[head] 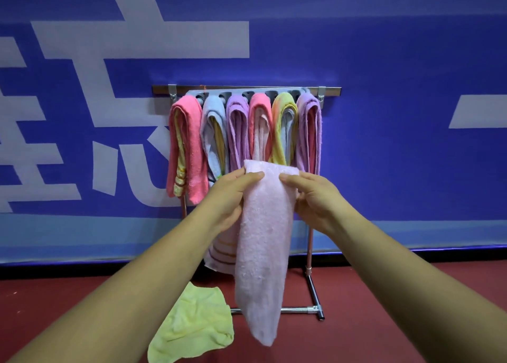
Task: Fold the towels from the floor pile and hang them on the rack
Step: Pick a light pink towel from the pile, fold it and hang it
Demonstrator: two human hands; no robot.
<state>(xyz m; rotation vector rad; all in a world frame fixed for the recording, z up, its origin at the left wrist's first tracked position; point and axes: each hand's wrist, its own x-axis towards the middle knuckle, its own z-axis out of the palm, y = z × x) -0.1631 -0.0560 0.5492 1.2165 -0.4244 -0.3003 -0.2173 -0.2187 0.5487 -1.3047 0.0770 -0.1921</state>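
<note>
Squarely in front of the rack, both hands grip one pale pink towel (263, 239) near its top edge. The left hand (233, 195) pinches the left side, with the thumb lying across the near face and the fingers curled behind. The right hand (312, 195) mirrors it on the right side, and the two thumb tips are near each other but apart.

The towel is folded into a long narrow strip. It hangs straight down from the hands and tapers to a rounded end low over the red floor (384, 321). A striped cloth end shows behind the left wrist - whether it belongs to the same towel I cannot tell.

The rack (310, 242) stands against the blue wall (397, 61), a metal frame with a bar across the top. Six folded towels (238, 132) hang on it side by side - pink, light blue, purple, pink, yellow-green, purple. The held towel's top edge covers the lower ends of the middle ones.

A crumpled yellow towel (192, 327) lies on the floor just left of the hanging strip.
</note>
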